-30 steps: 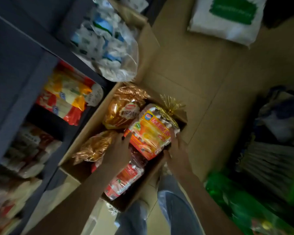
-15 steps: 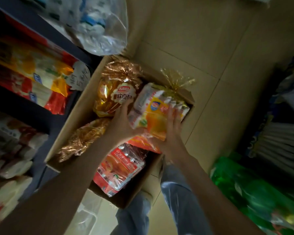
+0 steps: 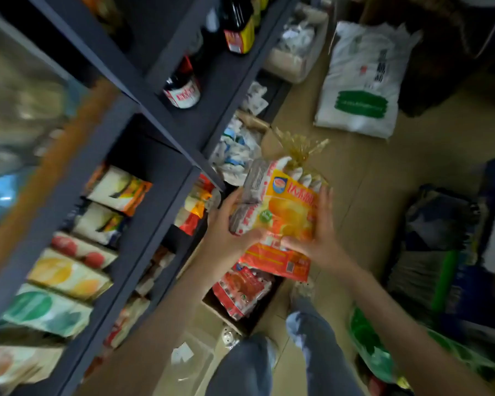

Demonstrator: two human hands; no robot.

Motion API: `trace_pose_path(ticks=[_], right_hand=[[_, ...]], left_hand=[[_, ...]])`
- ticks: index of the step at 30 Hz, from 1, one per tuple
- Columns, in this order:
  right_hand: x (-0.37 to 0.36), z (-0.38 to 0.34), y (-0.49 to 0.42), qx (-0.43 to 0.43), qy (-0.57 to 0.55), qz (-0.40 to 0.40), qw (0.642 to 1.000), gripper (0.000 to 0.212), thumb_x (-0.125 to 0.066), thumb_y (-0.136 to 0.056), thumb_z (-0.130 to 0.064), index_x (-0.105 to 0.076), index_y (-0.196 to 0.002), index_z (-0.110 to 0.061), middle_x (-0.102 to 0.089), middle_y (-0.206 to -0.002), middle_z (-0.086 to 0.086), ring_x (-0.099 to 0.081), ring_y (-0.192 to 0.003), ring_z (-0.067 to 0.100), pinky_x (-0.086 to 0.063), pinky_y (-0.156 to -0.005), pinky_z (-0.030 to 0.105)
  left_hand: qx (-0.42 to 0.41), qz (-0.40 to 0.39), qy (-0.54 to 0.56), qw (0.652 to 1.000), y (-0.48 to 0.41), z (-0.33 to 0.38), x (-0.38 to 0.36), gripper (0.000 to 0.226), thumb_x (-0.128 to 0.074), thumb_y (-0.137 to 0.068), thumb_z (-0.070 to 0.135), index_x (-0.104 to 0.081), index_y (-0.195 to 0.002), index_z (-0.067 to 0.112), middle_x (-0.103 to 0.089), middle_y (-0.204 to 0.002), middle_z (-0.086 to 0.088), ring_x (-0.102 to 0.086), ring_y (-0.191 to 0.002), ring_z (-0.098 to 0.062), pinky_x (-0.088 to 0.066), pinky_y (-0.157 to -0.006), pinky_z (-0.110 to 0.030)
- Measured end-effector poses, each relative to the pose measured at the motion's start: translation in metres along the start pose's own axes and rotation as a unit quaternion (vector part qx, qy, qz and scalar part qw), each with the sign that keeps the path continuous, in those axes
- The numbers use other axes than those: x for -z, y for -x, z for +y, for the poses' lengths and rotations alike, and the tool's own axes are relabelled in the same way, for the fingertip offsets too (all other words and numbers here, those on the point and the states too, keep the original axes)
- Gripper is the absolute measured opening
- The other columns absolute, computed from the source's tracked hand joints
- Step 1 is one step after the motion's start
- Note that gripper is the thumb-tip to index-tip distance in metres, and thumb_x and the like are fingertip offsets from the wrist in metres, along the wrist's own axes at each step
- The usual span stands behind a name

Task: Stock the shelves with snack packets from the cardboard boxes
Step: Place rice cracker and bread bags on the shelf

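Head view, looking down: clasped a yellow-and-orange snack packet (image 3: 286, 212) between left hand (image 3: 226, 227) and right hand (image 3: 317, 238) with fingers and thumbs wrapped round either side, held above the cardboard box (image 3: 240, 324), just beside the dark shelves (image 3: 143, 212). Judged the slick wrapper likely to slip, or the gold tied top (image 3: 300, 147) to snag on a shelf edge, if swung in carelessly. Saw nearby bays crowded with shelved packets (image 3: 69, 275) — little room, so risked knocking neighbours out. Noted a red packet (image 3: 240, 290) lying in the box, sauce bottles (image 3: 183, 90) higher up, a white sack (image 3: 360, 81) on the floor, green bags (image 3: 366, 338) at right
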State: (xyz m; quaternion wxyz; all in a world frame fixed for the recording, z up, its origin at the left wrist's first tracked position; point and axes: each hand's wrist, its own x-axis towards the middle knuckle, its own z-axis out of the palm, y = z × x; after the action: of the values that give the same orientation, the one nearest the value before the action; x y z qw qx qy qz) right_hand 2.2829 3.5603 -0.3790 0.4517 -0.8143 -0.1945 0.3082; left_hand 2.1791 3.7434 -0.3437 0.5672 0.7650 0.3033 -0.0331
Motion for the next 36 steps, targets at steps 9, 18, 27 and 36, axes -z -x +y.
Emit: trace_pose_path(ticks=[9,18,27,36], right_hand=[[0.113,-0.219,0.059,0.375,0.095,0.110,0.916,0.087,-0.061,-0.084,-0.053,-0.005,-0.150,-0.045,0.026,-0.156,-0.007,0.014,-0.147,0.025,-0.020,-0.112,0.063],[0.111,-0.373,0.086,0.668,0.197,0.234,0.678,0.072,-0.050,-0.096,-0.048,-0.007,-0.152,-0.038,0.022,-0.158,-0.004,0.009,-0.145,0.036,-0.008,-0.116,0.056],[0.012,-0.477,0.099,0.787,0.129,0.268,0.540,0.088,-0.054,-0.095,-0.045,0.011,-0.153,-0.028,0.026,-0.157,0.002,0.012,-0.147,0.029,-0.022,-0.113,0.049],[-0.086,-0.542,0.090,0.825,0.046,0.190,0.530,0.076,-0.062,-0.091,-0.025,-0.010,-0.147,-0.027,0.017,-0.157,-0.003,-0.005,-0.144,0.038,-0.051,-0.080,0.064]], left_hand=[[-0.230,0.106,-0.034,0.967,0.103,0.184,0.097,0.095,-0.065,-0.070,0.072,-0.008,-0.144,0.054,-0.030,-0.145,0.019,-0.035,-0.130,0.009,-0.044,-0.101,-0.027],[-0.429,0.287,-0.104,0.850,0.218,0.256,0.186,0.098,-0.068,-0.081,0.044,0.000,-0.150,0.034,-0.027,-0.148,0.023,-0.039,-0.130,0.007,-0.039,-0.100,-0.012],[-0.455,0.493,-0.248,0.699,0.317,0.234,0.272,0.081,-0.070,-0.083,0.038,-0.019,-0.146,0.028,-0.030,-0.139,0.031,-0.046,-0.125,0.000,-0.042,-0.100,-0.020],[-0.387,0.538,-0.280,0.695,0.356,0.202,0.356,0.081,-0.064,-0.087,0.048,-0.007,-0.144,0.052,-0.045,-0.134,-0.014,-0.050,-0.126,-0.019,-0.037,-0.108,-0.024]])
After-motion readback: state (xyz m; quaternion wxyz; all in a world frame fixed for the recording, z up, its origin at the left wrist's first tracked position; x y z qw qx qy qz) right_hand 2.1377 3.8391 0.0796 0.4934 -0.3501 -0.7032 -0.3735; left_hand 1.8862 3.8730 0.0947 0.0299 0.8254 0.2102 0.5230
